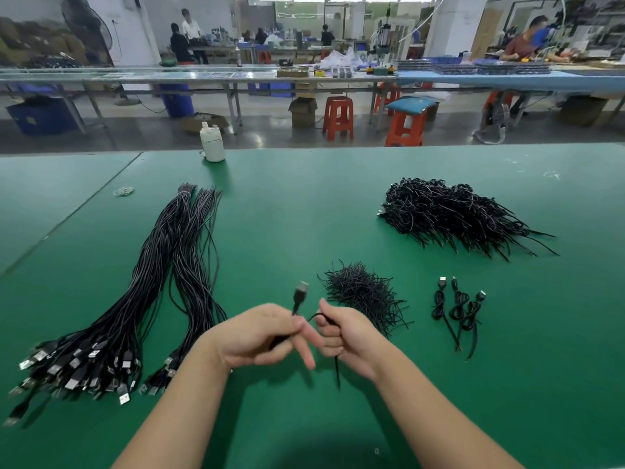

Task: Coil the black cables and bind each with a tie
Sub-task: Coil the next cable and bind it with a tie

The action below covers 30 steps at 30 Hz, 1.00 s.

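Two hands are working one black cable (306,318) low over the green bench (287,211), near the front edge. The left hand (262,335) is pinching the cable just behind its USB plug (300,290), thumb on top, so the plug is sticking up and away; two fingers are pointing out loosely toward the right. The right hand (345,335) is curling its fingers around the cord a short way along, and a loose end is hanging down below that fist. Judgement: the left hand is serving as the anchor while the right is feeding cord to form a loop; coiling looks barely begun.

Layout is reading as a left-to-right flow. The bundle of straight cables (162,282) is lying at the left, plugs toward the person, likely so one can be drawn by its plug. The heap of short ties (363,292) is sitting just beyond the right hand, near for the binding step. Three bound coils (458,308) are lying side by side further right, apart from the ties. The large pile (453,214) at far right is presumably finished coils; too tangled to confirm. The white bottle (212,143) is standing at the far edge, well apart.
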Tool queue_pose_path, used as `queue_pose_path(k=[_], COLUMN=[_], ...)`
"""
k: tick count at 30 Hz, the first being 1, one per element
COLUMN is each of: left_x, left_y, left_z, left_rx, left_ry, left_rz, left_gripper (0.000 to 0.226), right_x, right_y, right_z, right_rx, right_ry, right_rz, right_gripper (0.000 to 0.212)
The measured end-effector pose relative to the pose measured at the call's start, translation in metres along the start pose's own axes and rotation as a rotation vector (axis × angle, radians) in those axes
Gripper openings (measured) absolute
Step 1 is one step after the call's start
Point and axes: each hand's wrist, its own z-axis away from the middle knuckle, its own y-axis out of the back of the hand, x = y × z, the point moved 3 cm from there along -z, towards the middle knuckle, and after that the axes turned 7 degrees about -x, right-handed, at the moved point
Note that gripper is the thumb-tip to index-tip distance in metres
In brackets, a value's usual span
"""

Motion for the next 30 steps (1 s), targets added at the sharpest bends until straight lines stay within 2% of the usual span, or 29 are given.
queue_pose_path(k=[1,3,8,10,13,15,19,21,22,24,26,30], left_x=[-0.004,-0.008,-0.025,-0.026,-0.022,-0.019,-0.006,-0.001,0.0,-0.001,-0.002,-0.001], left_y=[0.0,0.0,0.009,0.011,0.003,-0.004,-0.014,-0.016,-0.017,-0.02,-0.025,-0.03], left_z=[-0.002,-0.009,-0.018,-0.02,-0.027,-0.031,-0.031,-0.028,-0.028,-0.027,-0.028,-0.031], left_rx=[-0.003,0.123,0.406,0.497,0.514,0.528,0.546,0.529,0.508,0.455,0.417,0.344], left_ry=[0.107,0.224,0.161,0.035,-0.187,-0.248,-0.338,-0.356,-0.354,-0.335,-0.304,-0.223], left_rz=[-0.14,-0.255,-0.284,-0.061,0.43,0.525,0.575,0.602,0.621,0.645,0.617,0.55], left_gripper=[0.044,0.04,0.035,0.034,0.042,0.041,0.028,0.026,0.026,0.029,0.034,0.036], right_x=[-0.006,-0.013,-0.016,-0.013,-0.004,0.002,0.008,0.007,0.008,0.009,0.009,0.007], right_y=[-0.001,-0.004,-0.014,-0.017,-0.023,-0.025,-0.023,-0.021,-0.02,-0.019,-0.02,-0.016], right_z=[0.0,0.003,0.013,0.015,0.015,0.013,0.013,0.015,0.016,0.015,0.013,0.015], right_rx=[0.009,0.025,0.013,0.03,0.03,0.031,0.077,0.081,0.049,-0.03,-0.055,0.062], right_ry=[0.014,0.043,0.106,0.131,0.12,0.092,0.068,0.132,0.163,0.199,0.24,0.302], right_rz=[0.031,0.135,0.414,0.542,0.754,0.83,0.808,0.756,0.642,0.361,0.248,0.299], right_gripper=[0.042,0.038,0.031,0.032,0.032,0.033,0.032,0.018,0.01,0.032,0.046,0.038])
